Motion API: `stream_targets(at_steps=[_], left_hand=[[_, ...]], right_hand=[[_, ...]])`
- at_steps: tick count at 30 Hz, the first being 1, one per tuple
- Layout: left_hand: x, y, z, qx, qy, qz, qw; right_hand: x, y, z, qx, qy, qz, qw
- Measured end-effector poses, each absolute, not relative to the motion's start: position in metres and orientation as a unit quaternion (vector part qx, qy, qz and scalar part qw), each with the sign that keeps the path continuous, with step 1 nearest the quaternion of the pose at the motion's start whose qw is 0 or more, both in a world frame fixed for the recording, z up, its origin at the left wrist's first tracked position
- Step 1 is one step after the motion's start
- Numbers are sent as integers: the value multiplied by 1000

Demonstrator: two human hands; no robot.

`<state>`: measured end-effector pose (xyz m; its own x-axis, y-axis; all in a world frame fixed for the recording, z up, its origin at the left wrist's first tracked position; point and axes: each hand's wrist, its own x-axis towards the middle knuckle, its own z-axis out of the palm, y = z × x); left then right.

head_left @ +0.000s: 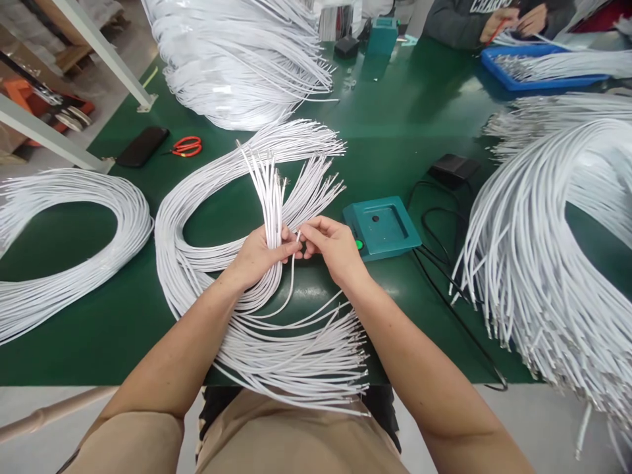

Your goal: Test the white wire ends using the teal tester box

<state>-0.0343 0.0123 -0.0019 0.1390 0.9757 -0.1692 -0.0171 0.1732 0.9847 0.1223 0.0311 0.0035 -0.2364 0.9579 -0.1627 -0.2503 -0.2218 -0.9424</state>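
Observation:
My left hand (261, 253) is wrapped round a bundle of white cables (271, 204), whose metal-tipped ends point up and away from me. Thumb and fingers of my right hand (328, 243) pinch the end of one white cable (292, 276), right beside the left thumb. That cable curves down and back toward the coil. Under and around the hands lies a large coil of white cables (170, 243), with loose ends fanning out to the right near the table's front edge. A teal device (382, 227) with a green button sits just right of my right hand.
On the green table (419, 131) lie another coil (123, 224) at left, red-handled scissors (186, 146), a black phone (143, 146), large cable piles (237, 59) (533, 217), black cords and a blue tray (543, 82). Across the table, a person's hands (516, 23) work.

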Motion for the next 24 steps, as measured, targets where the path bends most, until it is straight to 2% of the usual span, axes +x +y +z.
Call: stream_targets(at_steps=[6,11,15,19,24], left_hand=[[-36,12,-2,462,485,441,598],[-35,12,-2,482,460,408,624],[-33,11,-2,510,453,372,629],[-35,11,-2,508,442,396,624],[-38,11,0,500,470,413,600]], right_hand=[[123,33,2,-327,-325,792,401],[125,35,7,-347,-337,762,430],[127,37,7,-336,-346,781,396],[129,38,5,-313,-334,812,363],[132,38,5,-291,-317,825,366]])
